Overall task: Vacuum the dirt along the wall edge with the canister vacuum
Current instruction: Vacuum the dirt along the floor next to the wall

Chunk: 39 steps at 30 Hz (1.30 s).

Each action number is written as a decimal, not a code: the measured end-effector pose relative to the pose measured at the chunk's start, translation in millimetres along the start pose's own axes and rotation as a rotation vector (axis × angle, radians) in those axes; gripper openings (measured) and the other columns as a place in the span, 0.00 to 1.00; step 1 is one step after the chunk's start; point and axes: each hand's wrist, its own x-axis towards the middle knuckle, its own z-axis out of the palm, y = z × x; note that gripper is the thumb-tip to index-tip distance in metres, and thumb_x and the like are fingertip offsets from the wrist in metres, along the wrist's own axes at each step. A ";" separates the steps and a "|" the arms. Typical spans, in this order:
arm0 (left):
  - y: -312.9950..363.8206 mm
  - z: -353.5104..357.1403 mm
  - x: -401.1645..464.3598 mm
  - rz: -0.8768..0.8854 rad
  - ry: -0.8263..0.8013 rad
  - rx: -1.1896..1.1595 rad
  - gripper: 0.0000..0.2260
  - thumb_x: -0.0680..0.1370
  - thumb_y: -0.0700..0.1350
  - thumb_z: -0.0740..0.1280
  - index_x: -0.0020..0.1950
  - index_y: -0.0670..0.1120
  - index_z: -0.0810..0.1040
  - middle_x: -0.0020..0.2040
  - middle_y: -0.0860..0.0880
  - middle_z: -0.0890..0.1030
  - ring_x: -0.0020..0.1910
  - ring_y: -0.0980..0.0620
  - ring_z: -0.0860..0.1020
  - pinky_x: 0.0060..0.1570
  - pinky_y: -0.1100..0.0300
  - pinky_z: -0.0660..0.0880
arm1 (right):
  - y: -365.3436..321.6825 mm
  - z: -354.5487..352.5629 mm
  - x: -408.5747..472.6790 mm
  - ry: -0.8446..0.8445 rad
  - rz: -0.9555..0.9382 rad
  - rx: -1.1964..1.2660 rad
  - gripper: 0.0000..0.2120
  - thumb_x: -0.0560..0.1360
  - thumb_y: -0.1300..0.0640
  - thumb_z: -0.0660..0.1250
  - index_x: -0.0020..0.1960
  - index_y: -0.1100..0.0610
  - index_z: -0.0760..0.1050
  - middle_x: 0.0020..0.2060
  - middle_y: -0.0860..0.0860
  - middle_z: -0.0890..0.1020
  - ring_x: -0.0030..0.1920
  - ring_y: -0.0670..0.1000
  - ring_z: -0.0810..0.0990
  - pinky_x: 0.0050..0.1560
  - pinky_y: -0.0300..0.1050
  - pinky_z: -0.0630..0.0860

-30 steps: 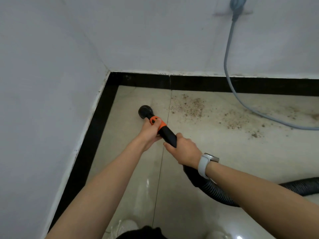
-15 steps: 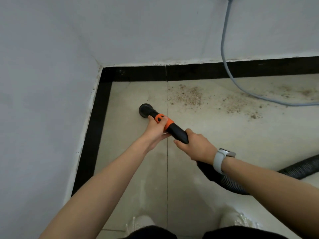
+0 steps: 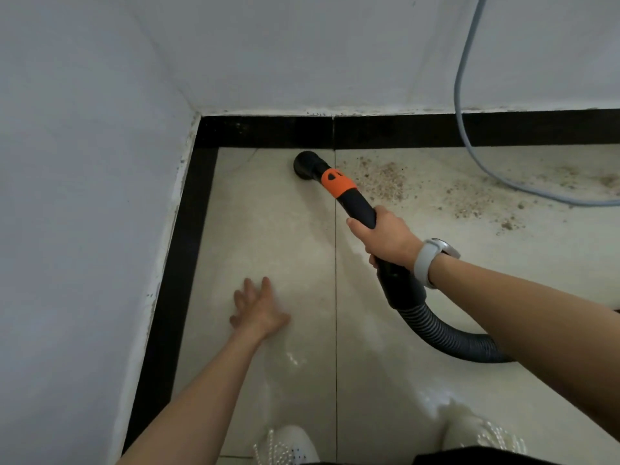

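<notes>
Right hand [image 3: 389, 238] wrapped tight around the black handle [image 3: 360, 209] of the vacuum, just behind the orange collar [image 3: 335, 182]. Round black nozzle [image 3: 306, 165] sits on the floor tile [image 3: 268, 236], close to the black baseboard [image 3: 268, 131] of the far wall, just left of the tile seam. Ribbed black hose [image 3: 446, 333] curves from the handle under the right forearm and runs out of view to the right; canister itself not in frame.

Left hand [image 3: 256, 308] off the tool, fingers spread and loose, palm down low over the tile near the left-hand baseboard. Blurred, so can't tell if it touches the floor.

Dirt [image 3: 385, 179]: brown crumbs scattered on the tile right of the nozzle, starting just beside the orange collar and continuing along the wall edge to the right.

Grey cable [image 3: 460, 95] drops down the far wall and lies across the dirty patch.

White watch [image 3: 432, 260] on the right wrist. White shoes [image 3: 288, 444] at bottom edge.

No readable writing or brand; the small dark mark on the orange collar is illegible.
</notes>
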 end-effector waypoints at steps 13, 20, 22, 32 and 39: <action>-5.3 14.5 0.3 0.008 0.143 0.075 0.41 0.75 0.50 0.68 0.77 0.54 0.43 0.77 0.47 0.37 0.76 0.41 0.40 0.71 0.40 0.54 | 44.7 -8.6 -14.2 0.092 -0.049 -0.375 0.18 0.76 0.41 0.63 0.53 0.54 0.66 0.39 0.55 0.78 0.37 0.59 0.79 0.38 0.48 0.76; -0.8 12.2 0.0 -0.008 0.147 0.089 0.41 0.75 0.49 0.69 0.77 0.53 0.43 0.77 0.47 0.38 0.76 0.41 0.41 0.70 0.42 0.58 | 29.1 -37.2 10.5 0.125 0.014 -0.165 0.16 0.77 0.44 0.61 0.53 0.57 0.66 0.34 0.53 0.77 0.27 0.56 0.80 0.28 0.44 0.76; 0.7 12.3 0.2 -0.013 0.147 0.082 0.41 0.75 0.49 0.70 0.77 0.53 0.43 0.77 0.46 0.38 0.76 0.41 0.41 0.70 0.41 0.58 | 34.1 -35.2 -0.4 0.097 0.021 -0.143 0.15 0.77 0.45 0.62 0.52 0.56 0.67 0.34 0.53 0.78 0.26 0.55 0.80 0.26 0.43 0.76; 3.2 11.9 2.2 -0.021 0.158 0.047 0.41 0.74 0.46 0.70 0.77 0.52 0.45 0.77 0.46 0.38 0.76 0.41 0.41 0.70 0.42 0.59 | 92.8 -7.8 -86.5 0.013 0.033 -0.287 0.16 0.74 0.42 0.65 0.46 0.53 0.67 0.33 0.51 0.78 0.32 0.55 0.80 0.34 0.47 0.76; -1.7 12.2 1.2 0.017 0.139 0.059 0.40 0.75 0.50 0.70 0.78 0.52 0.46 0.78 0.47 0.39 0.76 0.41 0.42 0.71 0.46 0.58 | 71.8 -30.3 -46.5 0.007 -0.020 -0.214 0.15 0.75 0.43 0.64 0.48 0.54 0.67 0.32 0.51 0.78 0.26 0.53 0.80 0.27 0.41 0.76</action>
